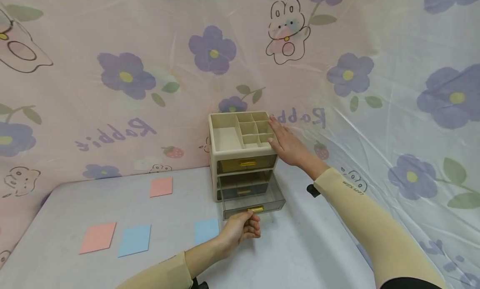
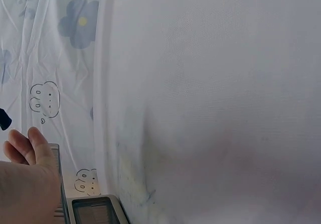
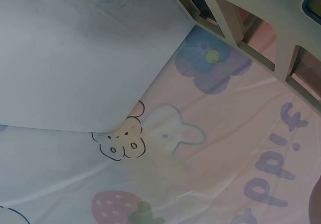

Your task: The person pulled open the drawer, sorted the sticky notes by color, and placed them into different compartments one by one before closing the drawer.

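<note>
A cream desktop organizer (image 1: 214, 164) stands at the back of the table, with a divided open top and clear drawers with gold handles. Its top drawer (image 1: 228, 165) is closed. Below that, a see-through drawer (image 1: 277, 197) is pulled well out, and another gold handle shows through it. My left hand (image 1: 237, 232) pinches the gold handle (image 1: 256, 209) of the pulled-out drawer, fingers curled. In the left wrist view, the left hand (image 2: 32, 169) partly covers that drawer. My right hand (image 1: 288, 144) rests with straight fingers against the organizer's upper right side.
Pink cards (image 1: 161, 187) and blue cards (image 1: 135, 240) lie flat on the white table (image 1: 300, 255), left of the organizer. One blue card (image 1: 205, 231) is close to my left wrist. A patterned cloth (image 1: 180, 89) hangs right behind the organizer.
</note>
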`<state>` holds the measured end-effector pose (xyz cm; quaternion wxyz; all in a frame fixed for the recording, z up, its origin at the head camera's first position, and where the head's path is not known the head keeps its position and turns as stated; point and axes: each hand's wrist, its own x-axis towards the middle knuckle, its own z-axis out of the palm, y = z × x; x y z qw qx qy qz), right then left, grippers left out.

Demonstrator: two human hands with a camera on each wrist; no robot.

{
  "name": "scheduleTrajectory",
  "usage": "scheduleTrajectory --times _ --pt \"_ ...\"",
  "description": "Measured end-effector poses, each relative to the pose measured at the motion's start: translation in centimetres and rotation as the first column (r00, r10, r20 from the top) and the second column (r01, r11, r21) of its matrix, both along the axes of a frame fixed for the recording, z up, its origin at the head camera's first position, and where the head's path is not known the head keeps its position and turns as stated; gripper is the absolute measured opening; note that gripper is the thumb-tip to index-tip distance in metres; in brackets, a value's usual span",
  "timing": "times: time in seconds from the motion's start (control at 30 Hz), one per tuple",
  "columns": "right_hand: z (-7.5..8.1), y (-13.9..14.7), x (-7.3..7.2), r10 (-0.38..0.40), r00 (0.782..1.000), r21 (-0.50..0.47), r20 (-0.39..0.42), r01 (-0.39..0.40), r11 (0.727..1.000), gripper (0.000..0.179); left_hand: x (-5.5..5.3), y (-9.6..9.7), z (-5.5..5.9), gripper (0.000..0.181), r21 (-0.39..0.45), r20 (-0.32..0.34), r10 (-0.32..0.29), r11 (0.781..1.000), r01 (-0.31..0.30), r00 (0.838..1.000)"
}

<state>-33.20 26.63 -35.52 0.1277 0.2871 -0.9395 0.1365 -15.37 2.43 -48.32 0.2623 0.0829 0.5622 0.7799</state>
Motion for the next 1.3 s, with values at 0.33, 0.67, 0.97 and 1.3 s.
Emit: scheduleTrajectory --times 0.33,0.67,0.97,1.3 --pt "0.0 0.3 0.0 -0.010 1.000 -0.003 -0.001 0.010 1.000 0.069 0.3 -0.1 -0.1 0.035 -0.006 -0.003 -0.018 1.000 0.018 1.000" --pt "-0.1 0.0 0.2 0.001 1.000 -0.007 0.005 -0.001 1.000 0.067 0.8 -0.3 -0.1 0.036 -0.033 -0.019 -0.044 0.999 0.043 0.999" --pt "-0.2 -0.3 0.3 0.006 1.000 -0.015 0.001 -0.006 1.000 0.067 0.8 -0.9 0.1 0.041 -0.155 -0.052 -0.104 0.983 0.095 0.993" --pt "0.0 -0.3 0.1 -0.012 1.000 -0.008 -0.007 0.012 1.000 0.067 0.9 -2.3 1.3 0.040 -0.200 -0.068 -0.168 0.968 0.151 0.983"
